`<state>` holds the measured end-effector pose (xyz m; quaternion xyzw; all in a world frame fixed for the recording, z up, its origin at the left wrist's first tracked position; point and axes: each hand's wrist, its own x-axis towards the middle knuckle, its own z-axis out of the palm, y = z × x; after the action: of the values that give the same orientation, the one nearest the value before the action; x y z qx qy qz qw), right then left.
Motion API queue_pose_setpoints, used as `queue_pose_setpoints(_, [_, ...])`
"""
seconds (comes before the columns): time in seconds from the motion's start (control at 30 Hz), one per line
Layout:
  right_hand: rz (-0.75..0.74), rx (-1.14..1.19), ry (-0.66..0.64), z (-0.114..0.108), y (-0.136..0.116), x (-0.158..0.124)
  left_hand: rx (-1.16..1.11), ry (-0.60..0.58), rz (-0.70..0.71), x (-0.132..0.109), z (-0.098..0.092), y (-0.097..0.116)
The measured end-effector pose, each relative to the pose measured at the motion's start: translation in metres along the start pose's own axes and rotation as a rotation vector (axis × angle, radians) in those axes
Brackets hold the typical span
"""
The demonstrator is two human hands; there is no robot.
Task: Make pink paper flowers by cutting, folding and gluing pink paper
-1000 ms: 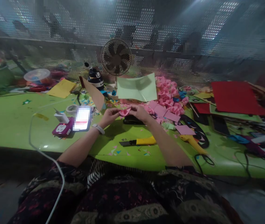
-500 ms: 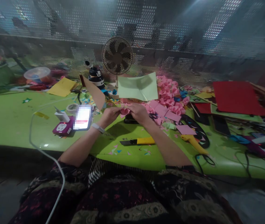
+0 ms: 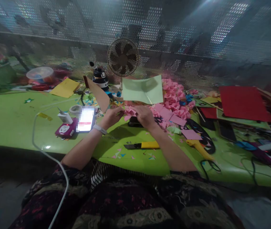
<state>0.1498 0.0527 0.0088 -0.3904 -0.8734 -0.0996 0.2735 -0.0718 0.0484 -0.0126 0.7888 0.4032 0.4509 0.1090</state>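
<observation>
Between my hands is a piece of folded pink paper [image 3: 130, 111], its petal-like edges showing in the gap. My left hand [image 3: 113, 117] pinches it from the left, fingers bent together; a white band circles that wrist. From the other side my right hand [image 3: 146, 116] grips the paper, with its fingertips partly hidden. A black stapler-like object [image 3: 134, 122] lies just below, half covered by the right hand. Closer to me rests a yellow-handled utility knife [image 3: 147, 145]. Behind the right hand, pink paper squares [image 3: 177, 120] and a heap of pink folded paper flowers [image 3: 172, 90] spread out.
A lit phone [image 3: 86, 119] leans by a purple power socket [image 3: 65, 129] on the left. A fan [image 3: 123, 57] and a bent light green sheet [image 3: 142, 90] stand ahead. On the right are a yellow glue gun [image 3: 199, 149] and red sheets [image 3: 242, 101].
My hands have moved slightly apart, so more of the pink paper shows between them. The whole view has shifted a little, with the table's things appearing farther right.
</observation>
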Motion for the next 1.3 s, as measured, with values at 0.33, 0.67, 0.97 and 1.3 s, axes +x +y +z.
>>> queue_pose_setpoints(0.33, [-0.049,-0.009,-0.08,0.005,-0.005,0.0,0.092,-0.045,0.015,-0.002,0.001,-0.001])
queue_pose_setpoints(0.67, [0.006,-0.043,-0.111,0.005,-0.014,0.002,0.083,-0.053,0.06,-0.002,-0.001,0.006])
queue_pose_setpoints(0.97, [0.152,0.234,-0.071,-0.003,-0.017,0.003,0.142,0.035,0.13,-0.007,0.006,0.01])
queue_pose_setpoints(1.3, [0.372,0.632,-0.05,-0.006,-0.033,0.003,0.241,0.116,0.028,-0.011,0.016,0.025])
